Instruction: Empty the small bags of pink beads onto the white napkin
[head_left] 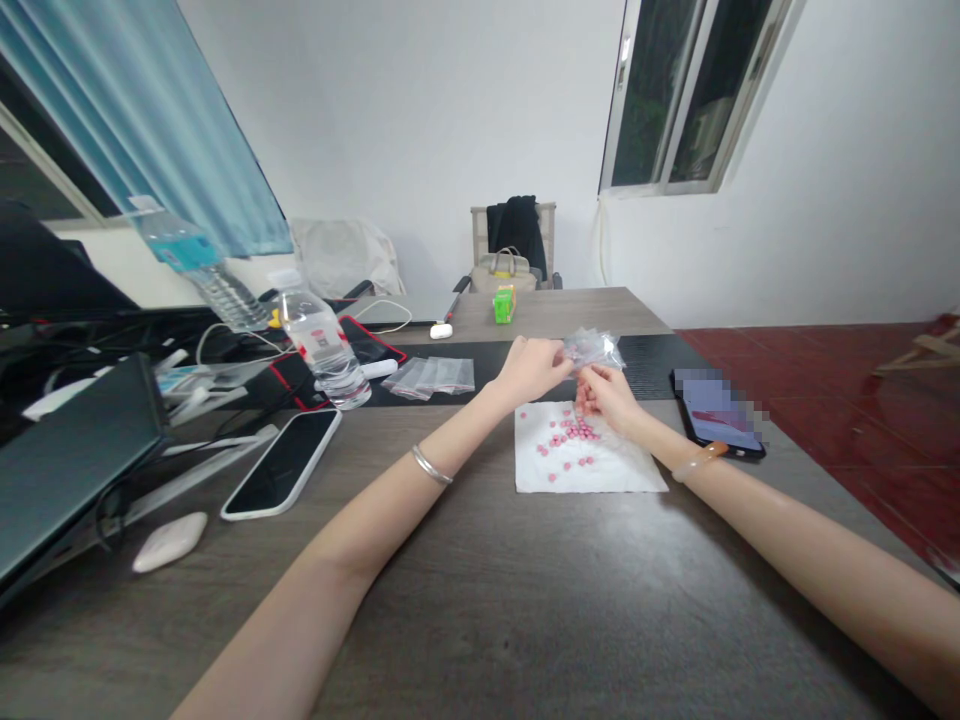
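The small bag [592, 350] was thin, glossy clear plastic, and the napkin [585, 465] was matt white paper. The tabletop [480, 600] looked smooth and faintly glossy, with wood grain; the bangle [431, 465] was polished metal.

Water bottle [324, 350] left of left hand [531, 370], smartphone [716, 412] beside right hand [606, 395]

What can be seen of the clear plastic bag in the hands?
The small clear plastic bag is thin, glossy film, crumpled and catching the light. The left hand and right hand hold it at its near edge, raised above the dark table mat and beyond the white paper sheet. Any seal or contents cannot be made out at this size.
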